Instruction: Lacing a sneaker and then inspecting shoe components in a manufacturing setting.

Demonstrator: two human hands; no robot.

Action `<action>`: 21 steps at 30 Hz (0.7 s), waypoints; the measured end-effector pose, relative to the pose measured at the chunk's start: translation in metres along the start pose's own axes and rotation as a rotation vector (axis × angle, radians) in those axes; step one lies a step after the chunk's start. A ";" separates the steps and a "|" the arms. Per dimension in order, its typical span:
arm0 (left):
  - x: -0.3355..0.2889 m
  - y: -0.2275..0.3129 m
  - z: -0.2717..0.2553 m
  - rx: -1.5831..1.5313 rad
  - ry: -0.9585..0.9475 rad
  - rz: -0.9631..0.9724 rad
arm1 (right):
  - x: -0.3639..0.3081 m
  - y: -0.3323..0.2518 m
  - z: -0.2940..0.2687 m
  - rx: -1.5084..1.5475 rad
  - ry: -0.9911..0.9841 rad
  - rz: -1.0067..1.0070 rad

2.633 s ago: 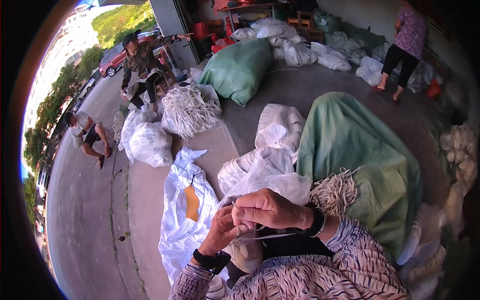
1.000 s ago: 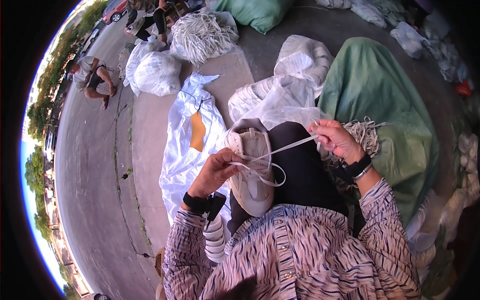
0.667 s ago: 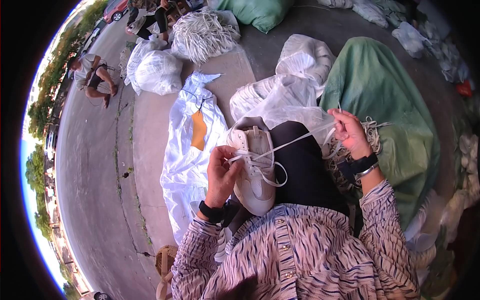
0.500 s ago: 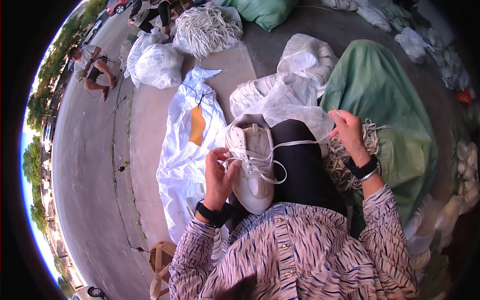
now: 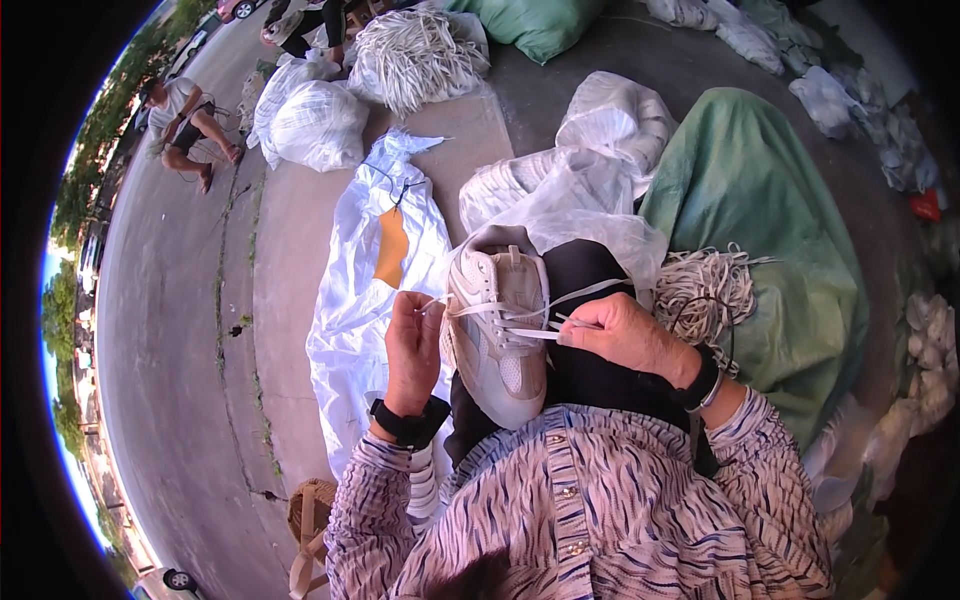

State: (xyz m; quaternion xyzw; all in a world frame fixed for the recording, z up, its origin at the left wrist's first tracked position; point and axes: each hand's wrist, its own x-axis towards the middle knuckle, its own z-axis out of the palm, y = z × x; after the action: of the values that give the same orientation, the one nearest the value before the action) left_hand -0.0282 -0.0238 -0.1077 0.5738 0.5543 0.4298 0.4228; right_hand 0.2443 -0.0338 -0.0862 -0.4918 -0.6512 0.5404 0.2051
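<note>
A pale beige-and-white sneaker (image 5: 497, 370) rests on my lap, its toe pointing toward me. White shoelace (image 5: 530, 333) runs through some of its eyelets. Left of the shoe, my left hand (image 5: 412, 345) pinches one stretch of lace near the eyelet row. On the other side, my right hand (image 5: 625, 340) grips lace between thumb and fingers, close to the shoe's right edge. Beneath the shoe is my dark trouser leg (image 5: 590, 375).
A bundle of loose laces (image 5: 705, 295) lies on a green sack (image 5: 770, 200) at the right. White plastic bags (image 5: 560, 185) stand ahead, and a white sheet (image 5: 345, 330) covers ground at the left. Farther off sits another person (image 5: 190, 125) near a lace-filled bag (image 5: 415, 65).
My right hand has come down and left, from holding lace far out to gripping it beside the shoe. My left hand has shifted slightly left, drawing lace outward.
</note>
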 end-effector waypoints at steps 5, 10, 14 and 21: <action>0.000 0.015 0.002 0.011 -0.108 0.024 | 0.011 -0.008 -0.010 -0.098 0.039 -0.127; 0.001 0.022 0.010 0.454 -0.185 0.140 | -0.005 -0.009 -0.033 -0.315 0.113 -0.244; 0.002 0.022 0.016 0.558 -0.135 0.234 | -0.019 0.005 -0.030 -0.259 -0.001 -0.193; 0.014 0.045 -0.002 -0.512 -0.236 -0.300 | -0.014 0.006 -0.024 -0.431 0.056 -0.207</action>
State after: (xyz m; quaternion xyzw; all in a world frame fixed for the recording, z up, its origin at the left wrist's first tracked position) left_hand -0.0178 -0.0107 -0.0639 0.4067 0.4537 0.4188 0.6733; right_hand 0.2722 -0.0343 -0.0804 -0.4699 -0.7924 0.3511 0.1676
